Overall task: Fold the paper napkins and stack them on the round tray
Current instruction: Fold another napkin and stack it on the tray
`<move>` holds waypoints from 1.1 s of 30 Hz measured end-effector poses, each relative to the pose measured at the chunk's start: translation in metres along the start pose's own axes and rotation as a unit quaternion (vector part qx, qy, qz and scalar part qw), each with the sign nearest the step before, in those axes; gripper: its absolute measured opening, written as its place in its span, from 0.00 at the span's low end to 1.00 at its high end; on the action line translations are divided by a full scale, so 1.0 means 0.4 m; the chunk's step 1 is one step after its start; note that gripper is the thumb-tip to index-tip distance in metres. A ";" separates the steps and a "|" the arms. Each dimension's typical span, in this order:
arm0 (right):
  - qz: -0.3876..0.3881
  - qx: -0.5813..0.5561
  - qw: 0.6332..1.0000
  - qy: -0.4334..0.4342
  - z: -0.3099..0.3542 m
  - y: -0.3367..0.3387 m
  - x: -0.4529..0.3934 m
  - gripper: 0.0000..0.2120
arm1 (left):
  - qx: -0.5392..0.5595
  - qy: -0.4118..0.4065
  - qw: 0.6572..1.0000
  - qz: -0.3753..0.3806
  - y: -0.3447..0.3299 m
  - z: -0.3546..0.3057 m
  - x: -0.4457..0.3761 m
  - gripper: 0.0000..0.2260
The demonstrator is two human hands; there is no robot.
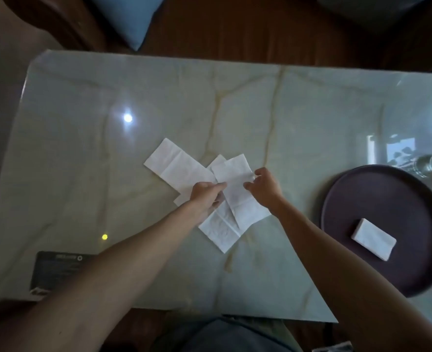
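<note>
At table centre, loose pile of unfolded paper napkins (184, 171), overlapping crosswise. Left hand (204, 195) pinches top napkin (237, 189) at its left edge; right hand (265, 185) pinches right edge, likely to lift it free for folding. 1 folded napkin (373, 238) lies on round tray (362, 189), right, near table edge. Open marble table (311, 138) between pile and tray.

The round tray (341, 199) runs off the right edge; the left hand (204, 196) hides part of the crossed napkins (182, 166).
</note>
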State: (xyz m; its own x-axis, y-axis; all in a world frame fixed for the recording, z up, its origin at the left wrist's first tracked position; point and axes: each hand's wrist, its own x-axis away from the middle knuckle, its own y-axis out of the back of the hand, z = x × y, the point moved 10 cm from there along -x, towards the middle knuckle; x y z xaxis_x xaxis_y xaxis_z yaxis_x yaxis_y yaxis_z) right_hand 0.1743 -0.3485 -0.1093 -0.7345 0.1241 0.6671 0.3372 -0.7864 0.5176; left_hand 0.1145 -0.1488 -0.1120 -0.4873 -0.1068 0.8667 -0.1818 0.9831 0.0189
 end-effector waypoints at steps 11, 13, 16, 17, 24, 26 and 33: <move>0.024 -0.056 0.997 -0.044 -0.018 -0.003 0.007 0.10 | 0.000 0.044 0.998 0.040 -0.038 0.020 -0.016 0.08; 0.040 -0.062 0.996 -0.040 -0.017 -0.004 0.017 0.10 | -0.009 0.033 0.999 0.036 -0.038 0.012 -0.011 0.09; 0.042 -0.103 0.993 -0.039 -0.015 0.004 0.034 0.09 | -0.009 0.017 0.999 0.028 -0.034 -0.003 0.000 0.14; 0.039 -0.126 0.990 -0.043 -0.017 0.009 0.042 0.10 | -0.002 0.011 1.000 0.026 -0.031 -0.008 0.004 0.15; 0.095 -0.259 0.961 -0.020 0.021 0.033 0.126 0.03 | 0.028 -0.004 0.996 0.079 -0.023 -0.059 0.064 0.07; 0.096 -0.279 0.955 0.002 0.050 0.057 0.156 0.03 | 0.030 -0.010 0.993 0.110 -0.031 -0.078 0.096 0.10; 0.037 -0.296 0.952 0.067 0.131 0.134 0.250 0.15 | 0.002 -0.107 0.985 0.133 -0.007 -0.179 0.205 0.08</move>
State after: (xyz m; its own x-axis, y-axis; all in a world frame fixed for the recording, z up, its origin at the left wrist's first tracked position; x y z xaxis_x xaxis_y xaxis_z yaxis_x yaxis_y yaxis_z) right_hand 0.1500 -0.3466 0.0133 -0.8034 0.0072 0.5953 0.0302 -0.9981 0.0528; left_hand 0.1363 -0.1496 -0.0052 -0.6877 0.1255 0.7151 -0.0267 0.9799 -0.1977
